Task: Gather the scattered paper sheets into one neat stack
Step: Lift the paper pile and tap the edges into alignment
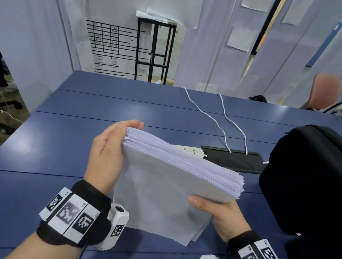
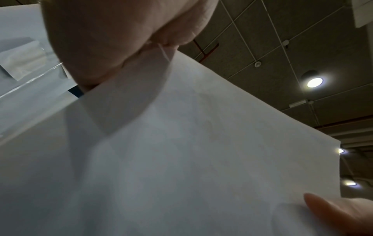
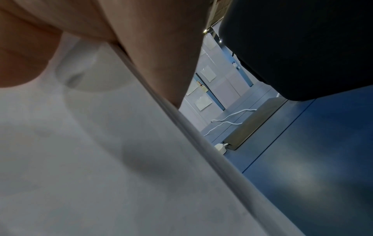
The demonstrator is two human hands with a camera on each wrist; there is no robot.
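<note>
— Where are the sheets right now?

— All in one thick stack of paper (image 1: 170, 181), held up off the blue tabletop (image 1: 42, 152) and tilted, its lower edge close to the surface near the person. I see no loose sheets left on the tabletop.

— And the hands?

— The left hand (image 1: 107, 154) lies flat along the stack's left edge, fingers (image 1: 129, 124) straight and together, pressing sideways against the sheet ends. The right hand (image 1: 222, 217) grips the near right corner: its thumb is on top, and the right wrist view shows fingers under the sheets.

— So which way does the stack lie from them?

— Between the two hands. Its long axis runs from the near side up and away to the right, towards the black bag (image 1: 317, 178). The far right edge is fanned, the sheet ends stepped rather than flush.

— What does the next move turn on, in your view?

— That uneven far edge faces away from both hands. I'd judge the stack needs standing on edge and tapping on the tabletop, the left palm serving as a stop.
</note>
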